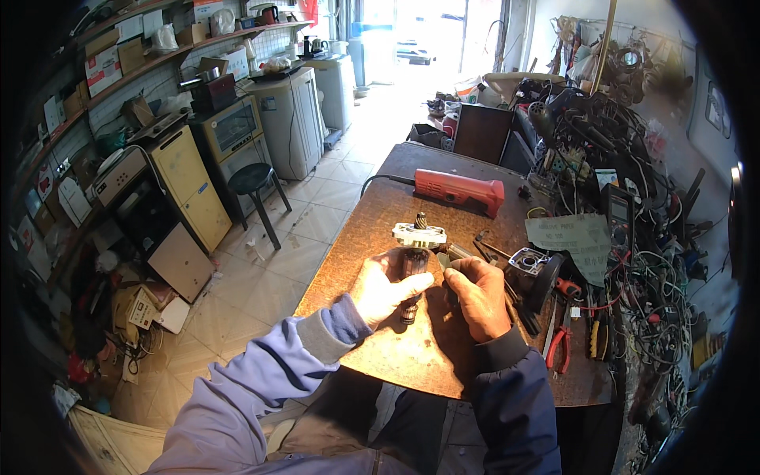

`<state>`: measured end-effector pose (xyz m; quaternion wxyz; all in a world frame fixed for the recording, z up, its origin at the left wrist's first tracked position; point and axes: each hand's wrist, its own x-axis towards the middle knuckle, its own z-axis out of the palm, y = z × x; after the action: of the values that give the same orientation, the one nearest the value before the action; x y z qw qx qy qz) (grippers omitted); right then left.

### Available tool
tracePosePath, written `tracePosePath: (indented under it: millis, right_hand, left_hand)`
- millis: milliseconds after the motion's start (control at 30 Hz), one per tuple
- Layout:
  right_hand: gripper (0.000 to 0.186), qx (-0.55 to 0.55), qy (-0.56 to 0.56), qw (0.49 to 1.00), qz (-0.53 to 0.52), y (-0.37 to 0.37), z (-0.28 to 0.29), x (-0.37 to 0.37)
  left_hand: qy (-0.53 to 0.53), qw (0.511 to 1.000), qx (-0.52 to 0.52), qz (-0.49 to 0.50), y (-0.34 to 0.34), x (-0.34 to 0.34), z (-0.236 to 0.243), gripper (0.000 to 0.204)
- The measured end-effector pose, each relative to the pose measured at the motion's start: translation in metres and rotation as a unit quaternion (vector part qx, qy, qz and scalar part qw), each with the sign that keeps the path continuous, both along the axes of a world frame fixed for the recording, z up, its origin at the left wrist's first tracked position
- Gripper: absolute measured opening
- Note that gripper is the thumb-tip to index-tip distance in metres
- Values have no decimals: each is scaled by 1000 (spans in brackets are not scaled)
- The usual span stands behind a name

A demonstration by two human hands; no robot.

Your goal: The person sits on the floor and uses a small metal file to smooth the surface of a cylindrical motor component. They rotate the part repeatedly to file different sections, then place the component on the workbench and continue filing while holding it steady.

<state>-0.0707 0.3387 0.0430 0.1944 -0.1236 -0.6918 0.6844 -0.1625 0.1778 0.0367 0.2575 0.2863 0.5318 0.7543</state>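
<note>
My left hand [381,293] is closed around a motor armature [413,267], held upright over the near part of the worktable. A pale metal end plate [419,235] sits near its top, with a toothed shaft end sticking up through it. The commutator end points down below my thumb. Just to the right, my right hand [481,299] is closed in a pinch close to the armature. What lies between its fingertips is too small and shaded to make out.
On the wooden worktable [372,229] lies a red power tool housing [459,190] with its cord. At the right are a metal gear housing [529,261], a printed paper sheet [568,237], red-handled pliers [560,348] and heaped wires [657,293]. A stool [252,180] stands left.
</note>
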Motion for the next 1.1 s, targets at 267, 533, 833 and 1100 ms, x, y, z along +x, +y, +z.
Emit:
tracePosePath:
  millis: [267,533,833,1100]
  right_hand:
    - [13,1,2,1000,6,0,0,0]
    - [14,0,8,1000,13,1,-2,0]
    - [16,8,4,1000,19,1,-3,-1]
    - [16,9,2,1000,22,2,-6,-2]
  left_hand:
    - [-17,1000,-20,-12,-3,1,3,21]
    - [-67,997,-18,-34,-4,6,11,20]
    - [15,1000,-25,8,-1,1,2,26]
    - [-18,999,-22,-15,-2,2,3,24]
